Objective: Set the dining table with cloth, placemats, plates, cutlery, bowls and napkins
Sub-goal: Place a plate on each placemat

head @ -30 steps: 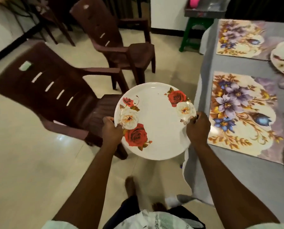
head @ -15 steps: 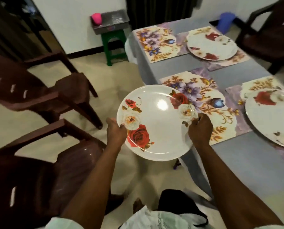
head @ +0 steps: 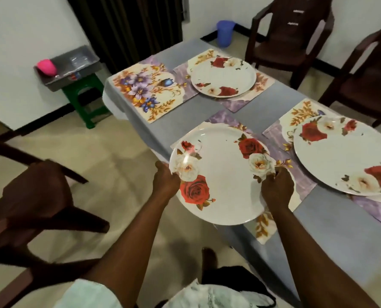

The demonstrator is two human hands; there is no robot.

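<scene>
- Table [head: 318,236]: grey cloth on; its near-left edge lies right under our load, open floor to the left.
- Near placemat [head: 300,181]: flat, free to receive.
- Rose plate [head: 225,181]: hovers over that mat, overhanging the table edge; we judge it stiff, glossy, slippery, breakable.
- Left hand [head: 166,182], right hand [head: 277,187]: each pinches an opposite rim.

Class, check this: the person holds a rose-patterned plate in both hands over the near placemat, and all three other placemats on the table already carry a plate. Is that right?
Not quite. The head view shows only two of the other placemats carrying a plate; the far left placemat is bare. The rest stands: the left hand and right hand hold the rose-patterned plate over the near placemat.
</scene>
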